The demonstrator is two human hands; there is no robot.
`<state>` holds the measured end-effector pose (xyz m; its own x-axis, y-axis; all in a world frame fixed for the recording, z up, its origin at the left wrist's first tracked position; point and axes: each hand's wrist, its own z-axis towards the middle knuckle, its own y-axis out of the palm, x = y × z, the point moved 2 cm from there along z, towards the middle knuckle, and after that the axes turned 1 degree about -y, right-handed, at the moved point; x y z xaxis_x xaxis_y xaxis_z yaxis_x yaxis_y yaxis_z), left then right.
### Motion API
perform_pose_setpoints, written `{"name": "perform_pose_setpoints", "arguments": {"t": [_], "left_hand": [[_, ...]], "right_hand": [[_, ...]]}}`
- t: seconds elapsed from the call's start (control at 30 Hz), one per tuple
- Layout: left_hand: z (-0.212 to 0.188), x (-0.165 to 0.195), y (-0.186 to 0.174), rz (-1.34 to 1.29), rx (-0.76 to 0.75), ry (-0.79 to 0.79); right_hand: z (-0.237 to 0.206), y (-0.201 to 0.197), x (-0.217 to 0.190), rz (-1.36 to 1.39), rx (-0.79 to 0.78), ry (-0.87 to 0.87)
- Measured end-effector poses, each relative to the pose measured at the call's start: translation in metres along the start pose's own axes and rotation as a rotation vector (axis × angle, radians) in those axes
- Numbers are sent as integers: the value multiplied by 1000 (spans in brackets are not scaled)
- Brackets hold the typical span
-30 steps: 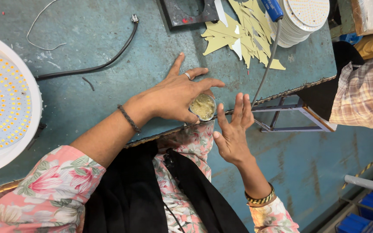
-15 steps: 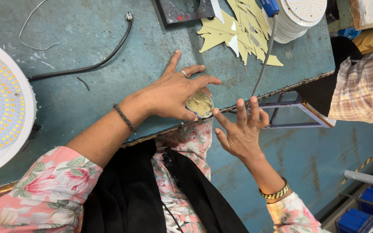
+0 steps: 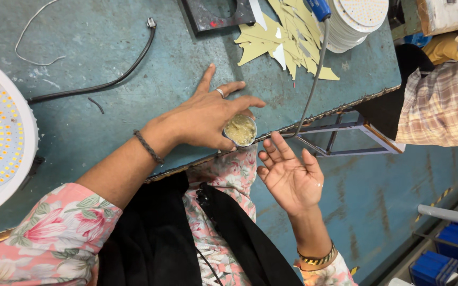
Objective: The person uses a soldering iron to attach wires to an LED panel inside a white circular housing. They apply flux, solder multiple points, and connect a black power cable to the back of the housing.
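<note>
Your left hand (image 3: pixel 208 114) grasps the small round tin of yellowish paste (image 3: pixel 240 130) at the bench (image 3: pixel 107 47) edge, thumb and fingers around its rim. Right hand (image 3: pixel 291 177) released, palm up, just beside it, holding nothing. Tin sits open; paste looks untouched. Yellow paper cutouts (image 3: pixel 287 39) and white disc stack (image 3: pixel 359 21) lie beyond your fingertips.

Single head-worn camera, looking steeply down, close over the workbench (image 3: pixel 107 47) edge, lap and floor below
</note>
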<state>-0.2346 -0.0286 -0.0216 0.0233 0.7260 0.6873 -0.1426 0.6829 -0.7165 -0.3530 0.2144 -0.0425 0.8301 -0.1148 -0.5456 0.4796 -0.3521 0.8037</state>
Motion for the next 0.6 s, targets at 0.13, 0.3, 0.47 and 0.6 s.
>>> {"name": "perform_pose_setpoints", "arguments": {"t": [0.13,0.3,0.47,0.6], "left_hand": [[-1,2,2,-3,-23,10],[-1,3,4,-32,-54,3],[-1,2,4,-40,-56,-2],[0,2,4,-48,-59,-9]], "right_hand": [[2,-12,2,-39,-83,23],[15,-31,-3,-288,-228,80],[26,-46,-2,-446,-238,127],[29,-53,-1,-581,-190,83]]}}
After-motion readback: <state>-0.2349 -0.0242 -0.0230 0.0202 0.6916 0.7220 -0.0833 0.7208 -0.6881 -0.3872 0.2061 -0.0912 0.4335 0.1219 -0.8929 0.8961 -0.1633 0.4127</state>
